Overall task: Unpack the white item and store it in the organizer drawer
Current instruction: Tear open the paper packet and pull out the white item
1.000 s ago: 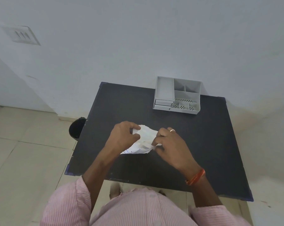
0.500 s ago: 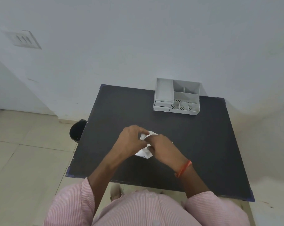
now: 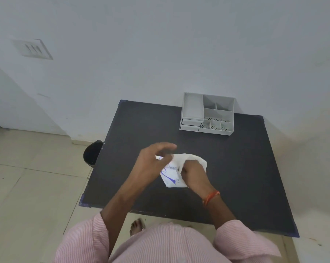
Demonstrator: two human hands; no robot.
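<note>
Head cam: white packet [image 3: 176,172] with blue print sits mid-table on the black table [image 3: 236,168], both my hands on it. Right hand [image 3: 193,173] is pinched closed on the packet's upper right part, fingers curled into the crumpled wrapper. Left hand [image 3: 152,164] is over the packet's left edge, blurred; fingers look spread and loose, so whether it actually grips the packet I can't tell. Grey organizer [image 3: 207,115] stands at the far edge of the table against the wall, well apart from the packet; its two small drawers [image 3: 191,124] at front left are both pushed in. Orange thread band [image 3: 211,197] on my right wrist.
</note>
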